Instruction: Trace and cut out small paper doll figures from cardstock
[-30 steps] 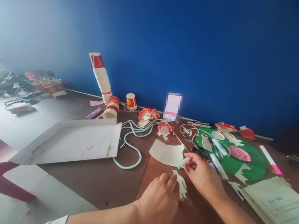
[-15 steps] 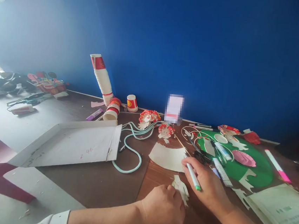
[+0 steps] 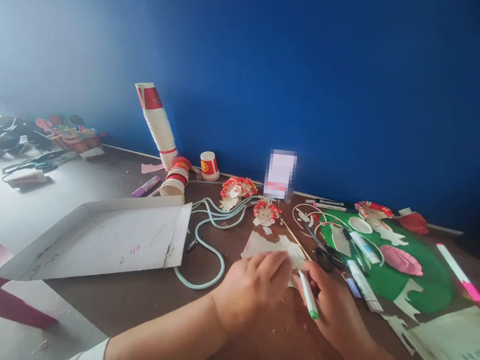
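Note:
A white marker with a green end [image 3: 308, 295] is gripped in my right hand [image 3: 333, 308], its green end pointing back toward me. My left hand [image 3: 250, 291] has its fingers bent over a small cream paper cut-out [image 3: 291, 248] and appears to pinch it; the fingertips are partly hidden. Behind both hands, a larger cream paper piece [image 3: 255, 243] lies on the brown table, partly covered by the cut-out and my left hand. A thin wooden stick [image 3: 296, 237] and black-handled scissors [image 3: 329, 259] rest just beyond my right hand.
On the left are a white box lid [image 3: 110, 241], a pale blue cord [image 3: 208, 282] and a leaning paper cup stack [image 3: 160, 130]. Cut cup flowers [image 3: 267, 212] lie at the back. Glue sticks [image 3: 363, 285] lie around a green disc [image 3: 433, 292]; a booklet [image 3: 457, 348] is at right.
The paper cut-out has moved away from me, from the bare table onto the larger paper, together with my left hand. My right hand keeps the marker and has shifted slightly right.

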`<state>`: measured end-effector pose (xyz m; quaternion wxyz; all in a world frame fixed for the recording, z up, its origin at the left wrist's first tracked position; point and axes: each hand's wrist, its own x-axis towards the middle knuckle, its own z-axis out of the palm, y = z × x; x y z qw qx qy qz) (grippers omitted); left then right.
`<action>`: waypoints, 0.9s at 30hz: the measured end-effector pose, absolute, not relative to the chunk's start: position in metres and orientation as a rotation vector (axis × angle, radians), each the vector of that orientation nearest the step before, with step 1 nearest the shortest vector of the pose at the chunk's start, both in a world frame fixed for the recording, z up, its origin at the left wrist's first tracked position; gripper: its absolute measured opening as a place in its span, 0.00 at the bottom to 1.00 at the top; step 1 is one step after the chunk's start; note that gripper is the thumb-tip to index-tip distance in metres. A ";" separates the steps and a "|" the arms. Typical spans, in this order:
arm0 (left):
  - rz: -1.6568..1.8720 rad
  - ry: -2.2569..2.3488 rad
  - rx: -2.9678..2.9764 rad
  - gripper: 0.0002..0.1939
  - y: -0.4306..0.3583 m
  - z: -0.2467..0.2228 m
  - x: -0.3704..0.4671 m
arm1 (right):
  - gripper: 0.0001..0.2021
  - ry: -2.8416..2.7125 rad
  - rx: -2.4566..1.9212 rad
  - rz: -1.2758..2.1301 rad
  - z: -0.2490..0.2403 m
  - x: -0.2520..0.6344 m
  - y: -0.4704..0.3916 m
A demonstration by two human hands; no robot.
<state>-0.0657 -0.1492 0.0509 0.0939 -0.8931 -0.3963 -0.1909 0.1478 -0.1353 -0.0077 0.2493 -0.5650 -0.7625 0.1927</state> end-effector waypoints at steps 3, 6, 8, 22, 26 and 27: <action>-0.567 -1.352 -2.712 0.16 -0.125 0.042 -0.058 | 0.13 -2.000 -1.606 0.621 -0.007 0.147 -0.136; -0.483 -1.412 -2.835 0.13 -0.113 0.032 -0.053 | 0.12 -1.953 -1.582 0.738 -0.006 0.148 -0.137; -0.402 -1.426 -2.885 0.11 -0.112 0.027 -0.053 | 0.14 -1.966 -1.518 0.772 -0.005 0.151 -0.137; -0.151 -1.204 -2.961 0.10 -0.114 0.012 -0.062 | 0.13 -1.988 -1.555 0.581 -0.006 0.165 -0.144; -0.184 -1.116 -2.952 0.10 -0.113 0.013 -0.063 | 0.14 -2.022 -1.552 0.575 -0.010 0.167 -0.143; -0.193 -1.104 -2.950 0.10 -0.113 0.013 -0.063 | 0.14 -2.027 -1.553 0.574 -0.011 0.168 -0.143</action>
